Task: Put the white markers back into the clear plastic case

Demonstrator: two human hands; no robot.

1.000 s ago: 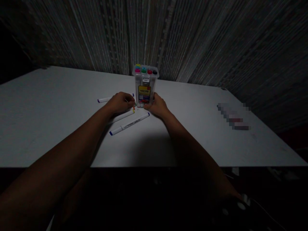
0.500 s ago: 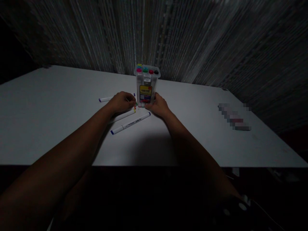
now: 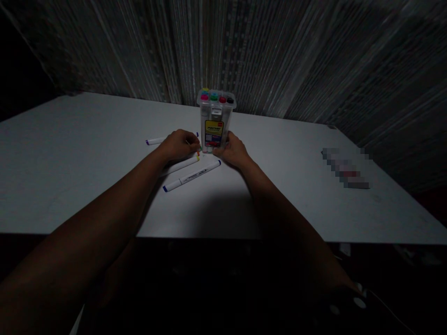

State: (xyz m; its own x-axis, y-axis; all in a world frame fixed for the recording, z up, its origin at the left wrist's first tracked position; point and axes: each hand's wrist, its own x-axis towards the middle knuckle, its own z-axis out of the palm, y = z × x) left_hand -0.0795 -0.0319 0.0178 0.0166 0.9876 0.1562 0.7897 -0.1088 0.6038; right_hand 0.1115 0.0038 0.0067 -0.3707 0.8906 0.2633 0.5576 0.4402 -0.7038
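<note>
A clear plastic case (image 3: 228, 114) of markers stands upright on the table, with yellow, blue, pink, green, red and black ends showing at its top. My right hand (image 3: 234, 150) is closed around the lower right side of this case. Just left of it, my left hand (image 3: 179, 145) is low over the table, fingers pinched on a marker mostly hidden beneath them; green and orange ends show at the fingertips. A yellow-ended marker (image 3: 183, 164) lies below that hand. Nearer me is a blue-ended marker (image 3: 192, 176). Another blue-ended marker (image 3: 155, 140) passes behind the left hand.
The white table (image 3: 87, 163) runs wide to both sides, its front edge close to me. A blurred-out, pixelated object (image 3: 344, 170) lies at the right. Behind the table hangs a dark striped curtain (image 3: 209, 46). The lighting is dim.
The whole view has shifted slightly. Both hands keep nearly the same places and grips beside the case, and the loose markers lie as before.
</note>
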